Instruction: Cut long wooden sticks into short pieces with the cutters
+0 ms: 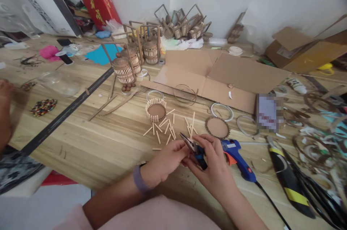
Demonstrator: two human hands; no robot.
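My right hand [213, 157] is closed around a pair of pliers [190, 144] with dark handles, their metal jaws pointing up and left. Beside the jaws, my left hand [169, 159] is pinched; what sits between its fingertips is hidden. A longer wooden stick [193, 123] rises just behind the pliers. Short wooden sticks [170, 129] lie scattered beyond my hands. Past them stands a small round base [156, 111] ringed with upright sticks. To the right lies a bare cardboard disc [217, 127] with a dark braided rim.
A blue glue gun [238, 157] lies right of my hands, near yellow-black cutters [288, 179]. Small stick-walled baskets [123, 69] stand behind, beside flattened cardboard [189, 65]. White rings [222, 111] lie nearby. At the left edge is another person's hand [4, 103].
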